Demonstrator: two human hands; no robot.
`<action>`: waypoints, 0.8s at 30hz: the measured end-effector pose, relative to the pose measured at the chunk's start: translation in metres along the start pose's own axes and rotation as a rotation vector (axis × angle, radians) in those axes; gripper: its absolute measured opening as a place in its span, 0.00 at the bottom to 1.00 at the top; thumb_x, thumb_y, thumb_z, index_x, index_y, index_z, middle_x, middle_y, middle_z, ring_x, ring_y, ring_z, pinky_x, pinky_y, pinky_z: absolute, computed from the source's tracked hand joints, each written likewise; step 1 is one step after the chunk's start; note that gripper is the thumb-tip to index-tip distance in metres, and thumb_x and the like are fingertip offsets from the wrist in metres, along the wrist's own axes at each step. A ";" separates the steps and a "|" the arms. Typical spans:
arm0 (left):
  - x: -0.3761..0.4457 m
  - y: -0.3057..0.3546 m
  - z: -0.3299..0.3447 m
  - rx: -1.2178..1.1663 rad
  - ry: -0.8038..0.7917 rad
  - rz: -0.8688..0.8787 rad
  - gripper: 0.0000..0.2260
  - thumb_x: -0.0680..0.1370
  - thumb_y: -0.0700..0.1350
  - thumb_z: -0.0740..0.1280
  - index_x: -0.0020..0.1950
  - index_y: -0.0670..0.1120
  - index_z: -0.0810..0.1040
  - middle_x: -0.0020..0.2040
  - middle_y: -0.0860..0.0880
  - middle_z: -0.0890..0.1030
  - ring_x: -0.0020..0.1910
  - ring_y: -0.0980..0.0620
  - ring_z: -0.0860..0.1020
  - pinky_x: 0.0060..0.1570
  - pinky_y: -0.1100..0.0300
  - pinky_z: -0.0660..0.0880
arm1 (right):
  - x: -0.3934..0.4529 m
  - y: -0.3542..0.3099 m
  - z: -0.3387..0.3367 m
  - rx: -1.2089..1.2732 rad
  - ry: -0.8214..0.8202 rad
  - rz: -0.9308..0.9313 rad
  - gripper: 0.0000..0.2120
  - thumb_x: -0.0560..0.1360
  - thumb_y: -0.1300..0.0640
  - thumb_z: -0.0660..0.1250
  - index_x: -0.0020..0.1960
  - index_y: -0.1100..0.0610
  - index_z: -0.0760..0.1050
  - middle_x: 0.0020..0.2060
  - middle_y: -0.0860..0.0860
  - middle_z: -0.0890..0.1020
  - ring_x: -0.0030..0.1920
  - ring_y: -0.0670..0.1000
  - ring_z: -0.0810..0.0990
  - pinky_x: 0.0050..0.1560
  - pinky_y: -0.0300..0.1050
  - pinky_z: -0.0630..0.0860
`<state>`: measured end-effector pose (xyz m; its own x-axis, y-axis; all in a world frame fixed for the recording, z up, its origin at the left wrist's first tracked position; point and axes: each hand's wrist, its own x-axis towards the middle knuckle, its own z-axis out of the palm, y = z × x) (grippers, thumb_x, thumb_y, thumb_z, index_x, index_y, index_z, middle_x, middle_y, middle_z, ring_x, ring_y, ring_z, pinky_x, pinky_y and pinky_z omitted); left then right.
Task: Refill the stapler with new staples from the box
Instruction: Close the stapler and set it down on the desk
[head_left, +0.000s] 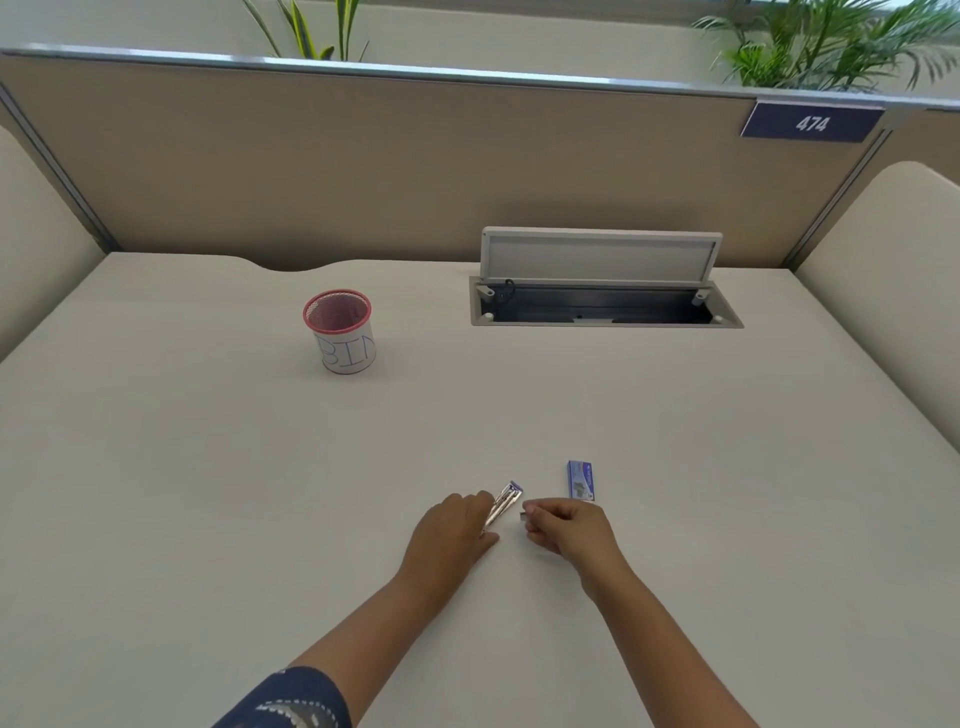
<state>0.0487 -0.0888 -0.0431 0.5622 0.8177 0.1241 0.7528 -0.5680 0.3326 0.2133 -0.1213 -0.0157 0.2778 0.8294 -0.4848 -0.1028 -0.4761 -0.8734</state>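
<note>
Loading step: left hand (451, 530) steadying opened stapler (503, 506), right hand (563, 525) pinching staple strip (522, 515) beside box (581, 480); aligning strip with channel next.

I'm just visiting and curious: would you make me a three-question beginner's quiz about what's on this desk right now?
1. True or false: the left hand rests on the stapler.
2. Which lies nearest the right hand? A) the pink mesh cup B) the blue staple box C) the sign numbered 474
3. Fill in: the cable hatch in the desk has its lid ____.

Key: 1 true; 2 B; 3 open (raised)
</note>
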 end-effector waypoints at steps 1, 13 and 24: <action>-0.002 0.001 -0.004 0.042 -0.016 0.034 0.24 0.58 0.49 0.79 0.45 0.48 0.69 0.31 0.53 0.76 0.28 0.52 0.74 0.25 0.64 0.64 | 0.000 0.000 0.002 -0.007 -0.007 0.005 0.03 0.72 0.64 0.70 0.43 0.61 0.82 0.34 0.53 0.83 0.34 0.47 0.80 0.39 0.34 0.79; -0.023 -0.021 -0.001 -0.215 -0.089 -0.093 0.09 0.77 0.46 0.61 0.56 0.47 0.71 0.48 0.50 0.77 0.50 0.48 0.73 0.45 0.53 0.71 | 0.002 -0.011 0.017 -0.319 -0.076 -0.179 0.06 0.68 0.60 0.74 0.39 0.50 0.81 0.36 0.49 0.83 0.36 0.49 0.80 0.46 0.50 0.80; -0.020 -0.015 -0.010 -0.135 0.033 0.085 0.04 0.74 0.38 0.65 0.47 0.39 0.77 0.44 0.42 0.78 0.41 0.43 0.77 0.33 0.50 0.76 | 0.001 0.007 0.018 -0.363 -0.021 -0.249 0.03 0.69 0.57 0.73 0.39 0.51 0.80 0.36 0.44 0.84 0.33 0.36 0.79 0.37 0.26 0.73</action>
<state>0.0225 -0.0957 -0.0409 0.6084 0.7712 0.1872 0.6490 -0.6192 0.4420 0.1959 -0.1182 -0.0233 0.2315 0.9357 -0.2661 0.3079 -0.3300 -0.8924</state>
